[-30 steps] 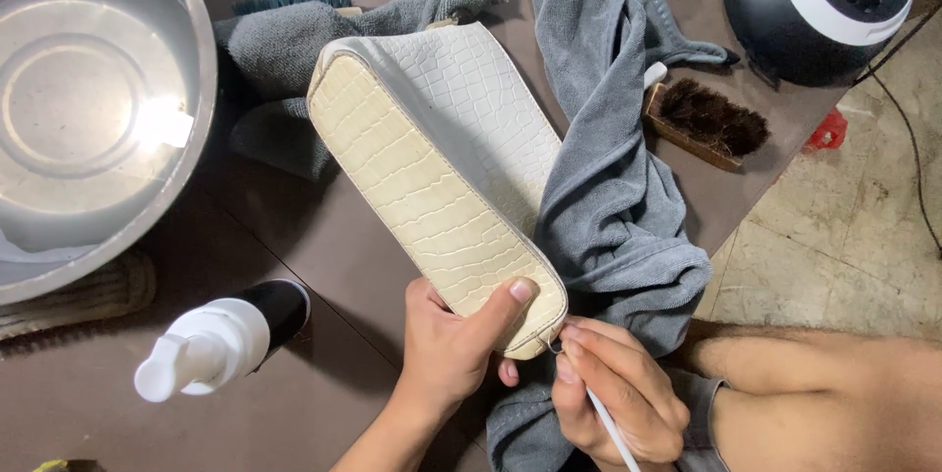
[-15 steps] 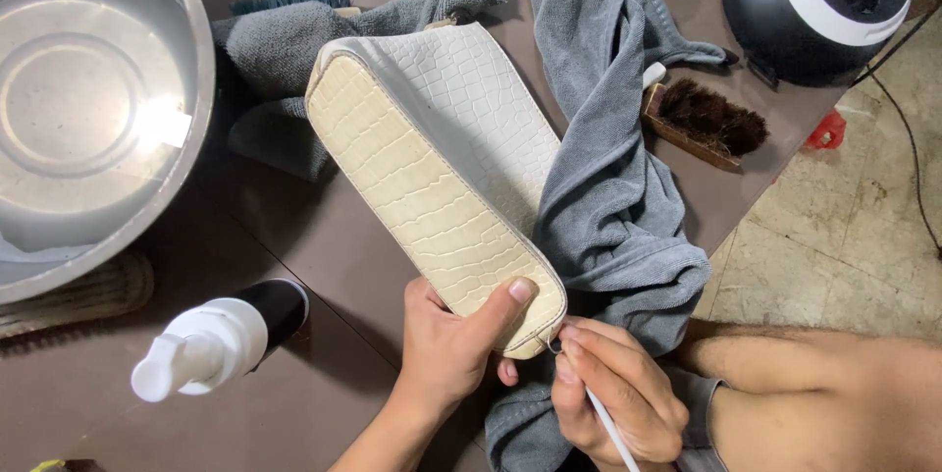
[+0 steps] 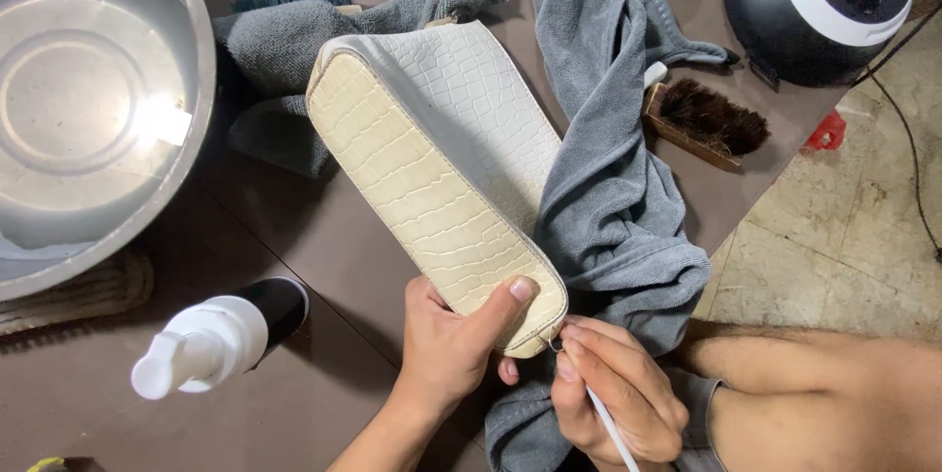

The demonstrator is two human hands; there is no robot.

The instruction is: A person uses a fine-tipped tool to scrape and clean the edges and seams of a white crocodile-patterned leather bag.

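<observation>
Centrally, a cream crocodile-textured pouch lies slanted from upper left to lower centre of the frame, resting over a grey cloth on the brown desk. Left hand clamps the pouch's lower end, thumb across its edge. Right hand, lower centre, pinches a thin white stick, possibly a swab, tip at the pouch's corner seam. Metal basin fills the upper left. White-capped pump bottle lies at lower left. Bristle brush sits right of the cloth; a black-and-white rounded appliance occupies the upper right.
</observation>
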